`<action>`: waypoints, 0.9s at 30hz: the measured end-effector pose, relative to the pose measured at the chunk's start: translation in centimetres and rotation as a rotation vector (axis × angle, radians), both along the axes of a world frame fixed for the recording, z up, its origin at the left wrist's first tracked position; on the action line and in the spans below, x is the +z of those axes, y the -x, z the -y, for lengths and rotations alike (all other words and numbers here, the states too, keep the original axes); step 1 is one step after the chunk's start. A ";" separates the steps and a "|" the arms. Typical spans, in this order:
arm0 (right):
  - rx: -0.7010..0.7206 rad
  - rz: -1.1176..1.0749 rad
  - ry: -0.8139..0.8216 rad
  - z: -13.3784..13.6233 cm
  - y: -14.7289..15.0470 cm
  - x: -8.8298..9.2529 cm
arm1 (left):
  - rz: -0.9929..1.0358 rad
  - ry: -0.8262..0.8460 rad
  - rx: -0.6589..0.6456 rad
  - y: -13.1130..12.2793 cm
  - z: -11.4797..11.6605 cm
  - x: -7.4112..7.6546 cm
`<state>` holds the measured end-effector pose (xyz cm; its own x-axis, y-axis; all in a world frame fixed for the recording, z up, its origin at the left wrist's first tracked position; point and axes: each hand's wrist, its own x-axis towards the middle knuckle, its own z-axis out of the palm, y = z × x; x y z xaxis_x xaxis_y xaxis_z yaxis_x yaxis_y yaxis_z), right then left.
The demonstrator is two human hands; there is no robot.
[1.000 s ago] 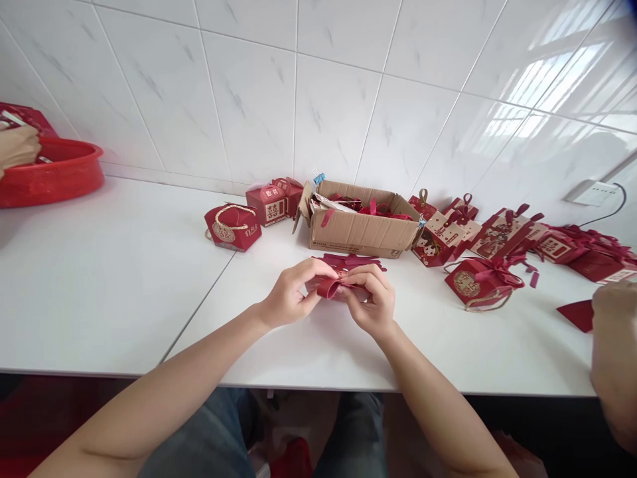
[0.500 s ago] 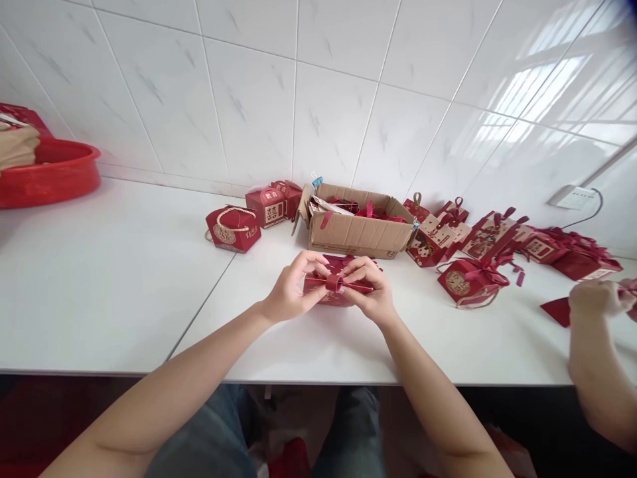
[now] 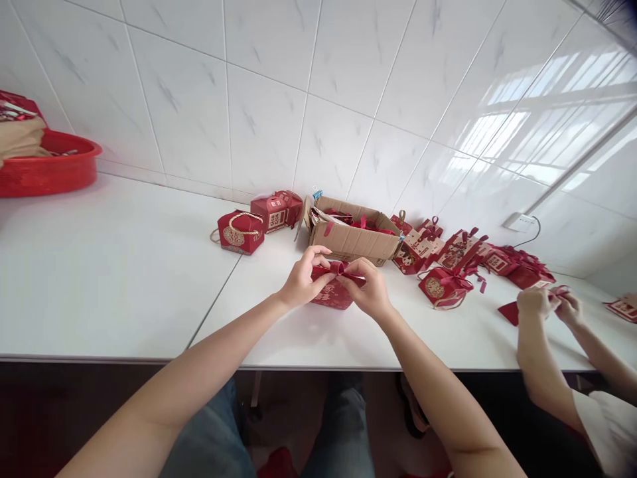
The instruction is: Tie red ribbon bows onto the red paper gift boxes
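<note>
A small red gift box (image 3: 332, 296) stands on the white table in front of me, its top partly covered by my fingers. On its top sits a dark red ribbon bow (image 3: 337, 267). My left hand (image 3: 306, 279) pinches the bow's left side between thumb and fingers. From the other side, my right hand (image 3: 367, 287) grips the bow's right side, thumb below and fingers above. Just behind the box is an open cardboard carton (image 3: 355, 240) with red ribbons and flat papers inside.
Left of the carton stand a red box with a rope handle (image 3: 241, 232) and red boxes with handles (image 3: 276, 211). Several finished-looking red boxes (image 3: 445, 287) sit to the right. A red basin (image 3: 60, 166) is far left. A co-worker's hands (image 3: 545, 304) hold ribbon at right.
The view has swung to the right, showing more of the co-worker. My hands have shifted slightly on the ribbon bow, and more of the box's front shows beneath them.
</note>
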<state>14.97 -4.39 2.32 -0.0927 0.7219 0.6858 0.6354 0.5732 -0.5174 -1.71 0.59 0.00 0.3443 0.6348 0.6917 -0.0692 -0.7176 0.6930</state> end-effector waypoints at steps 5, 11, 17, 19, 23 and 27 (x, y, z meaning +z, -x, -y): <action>-0.102 0.112 0.004 0.3 0.1 0.5 | 0.050 -0.081 0.061 -0.7 0.1 -0.8; -0.101 0.244 0.059 0.6 -0.2 2.0 | -0.004 -0.220 0.007 -0.9 -0.3 -2.0; -0.132 0.606 0.272 0.3 0.7 5.8 | 0.095 -0.313 0.011 -1.5 -1.0 -3.1; -0.173 0.742 0.309 0.2 1.4 7.0 | 0.105 -0.307 0.006 -1.7 -1.0 -3.2; -0.236 0.985 0.394 0.5 2.9 8.4 | 0.100 -0.318 -0.037 -1.9 -0.7 -3.3; -0.246 1.109 0.332 0.9 3.6 8.7 | 0.125 -0.350 -0.030 -2.1 -0.5 -3.4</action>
<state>11.34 -5.27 11.01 -0.3525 0.9311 0.0942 0.9055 0.3139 0.2855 0.37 1.07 -3.41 0.2581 0.3436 0.9030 -0.1621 -0.9060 0.3910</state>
